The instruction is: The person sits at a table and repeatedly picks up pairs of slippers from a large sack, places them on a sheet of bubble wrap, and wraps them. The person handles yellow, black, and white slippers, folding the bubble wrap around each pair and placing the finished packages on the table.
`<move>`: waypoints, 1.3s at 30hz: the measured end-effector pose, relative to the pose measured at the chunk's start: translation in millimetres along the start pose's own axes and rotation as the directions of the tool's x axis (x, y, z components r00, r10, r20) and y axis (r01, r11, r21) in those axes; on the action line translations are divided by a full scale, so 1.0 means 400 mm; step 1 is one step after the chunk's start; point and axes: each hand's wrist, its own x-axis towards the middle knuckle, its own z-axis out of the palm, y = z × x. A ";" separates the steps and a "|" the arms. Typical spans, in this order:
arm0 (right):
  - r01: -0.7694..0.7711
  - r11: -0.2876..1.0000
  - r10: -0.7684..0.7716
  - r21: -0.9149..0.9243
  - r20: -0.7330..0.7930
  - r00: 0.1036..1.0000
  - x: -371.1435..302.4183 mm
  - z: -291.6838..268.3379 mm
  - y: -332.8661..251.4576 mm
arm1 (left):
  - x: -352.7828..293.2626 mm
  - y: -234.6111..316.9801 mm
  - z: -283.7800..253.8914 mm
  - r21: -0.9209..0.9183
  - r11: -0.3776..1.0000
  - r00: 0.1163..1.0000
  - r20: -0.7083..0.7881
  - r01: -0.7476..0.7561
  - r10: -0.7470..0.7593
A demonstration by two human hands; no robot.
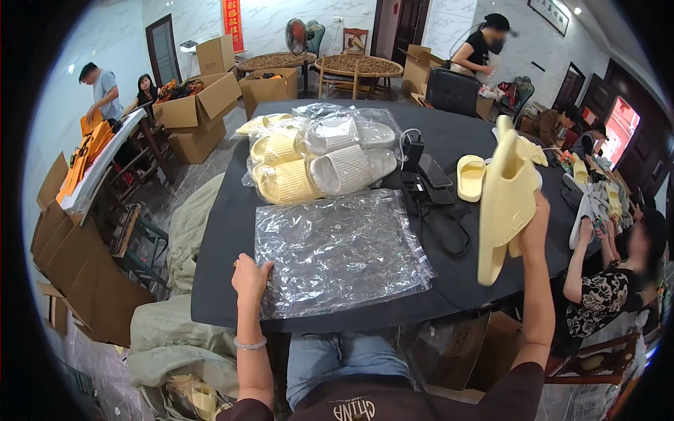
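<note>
A clear plastic bag lies flat on the dark table in front of me. At its left edge my left hand is closed, with the thumb against the plastic. My right hand grips a pale yellow slipper, held upright above the table's right side; part of a second one may show behind it. Beyond the flat bag sit bagged slippers, a yellow pair and a grey pair. A single yellow slipper rests on the table, left of the held one.
A phone and a black strap lie mid-table. At the right, a person in a patterned top handles slippers. Cardboard boxes stand at the far left. Pale sacks lean by the table's left edge.
</note>
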 end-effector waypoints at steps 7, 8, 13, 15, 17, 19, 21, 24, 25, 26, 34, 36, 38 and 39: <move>0.001 1.000 0.008 -0.019 0.457 0.890 -0.131 0.291 -0.030 | -0.044 -0.015 -0.026 -0.366 0.931 0.999 0.036 -0.010 0.025; -0.040 0.999 0.041 -0.012 0.500 0.865 -0.149 0.334 -0.041 | -0.071 -0.001 -0.040 -0.547 0.834 0.996 0.082 0.067 -0.027; 0.183 0.982 -0.079 -0.056 0.752 0.654 -0.290 0.630 -0.033 | -0.127 -0.069 0.039 -0.620 0.760 0.975 -0.205 -0.197 0.085; 0.316 0.938 -0.095 -0.142 0.771 0.629 -0.368 0.757 0.074 | -0.152 -0.088 0.055 -0.868 0.482 0.990 -0.138 -0.122 0.002; 0.397 0.897 -0.118 -0.195 0.761 0.639 -0.441 0.830 0.198 | -0.147 -0.098 0.080 -0.923 0.378 0.988 -0.119 -0.073 -0.099; 0.400 0.899 -0.152 -0.179 0.730 0.667 -0.479 0.865 0.300 | -0.136 -0.099 0.075 -0.877 0.477 0.990 -0.116 -0.065 -0.079; 0.386 0.893 -0.080 -0.230 0.764 0.641 -0.466 0.843 0.279 | -0.129 -0.089 0.057 -0.826 0.564 0.993 -0.055 0.012 -0.102; 0.362 0.884 -0.018 -0.295 0.753 0.657 -0.423 0.780 0.280 | -0.125 -0.053 0.032 -0.609 0.792 0.997 -0.074 -0.030 -0.019; 0.365 0.877 -0.013 -0.313 0.743 0.669 -0.415 0.756 0.292 | -0.125 -0.052 0.033 -0.600 0.799 0.999 -0.049 -0.035 0.006; 0.369 0.869 -0.013 -0.329 0.732 0.681 -0.403 0.732 0.298 | -0.123 -0.044 0.028 -0.590 0.806 0.999 -0.029 -0.043 0.032; 0.399 0.852 -0.042 -0.339 0.716 0.697 -0.402 0.559 0.269 | -0.134 -0.020 -0.047 -0.457 0.889 0.997 0.062 -0.018 0.052; 0.412 0.831 -0.042 -0.373 0.697 0.716 -0.403 0.530 0.280 | -0.135 -0.012 -0.067 -0.194 0.967 0.985 -0.067 -0.168 0.157; 0.394 0.826 0.000 -0.403 0.699 0.715 -0.406 0.523 0.324 | -0.095 0.006 -0.069 -0.054 0.963 0.954 -0.159 -0.265 0.254; 0.401 0.823 -0.009 -0.403 0.696 0.718 -0.408 0.519 0.328 | -0.040 0.021 -0.058 -0.061 0.952 0.937 -0.204 -0.301 0.283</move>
